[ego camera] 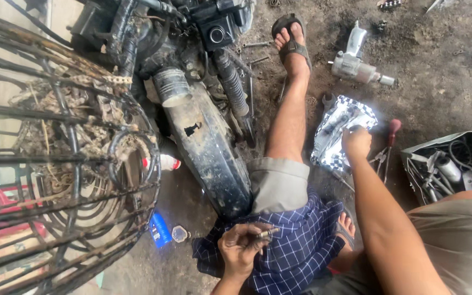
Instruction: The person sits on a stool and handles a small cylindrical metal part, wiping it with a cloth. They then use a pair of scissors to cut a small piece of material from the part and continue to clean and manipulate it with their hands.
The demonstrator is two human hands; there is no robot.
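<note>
Floor [443, 93]: we sit on bare, oily dirt ground, with a grimy motorcycle [203, 125] lying toward eleven o'clock.
Left hand [240, 248]: at six o'clock we pinch a small metal bolt [267, 233] in closed fingers, its tip pointing toward three o'clock, over a blue checked cloth [296, 246] on our lap.
Right hand [356, 143]: toward two o'clock we reach out, fingers curled down onto a checkered plastic bag [337, 136] of small parts on the floor; we cannot tell whether they grip anything.
Nearby tools: a red-handled screwdriver [391, 136] lies just beside the bag at three o'clock, and an impact wrench [356, 63] at one o'clock.
Toolbox [449, 164]: an open box of tools, at three o'clock.
</note>
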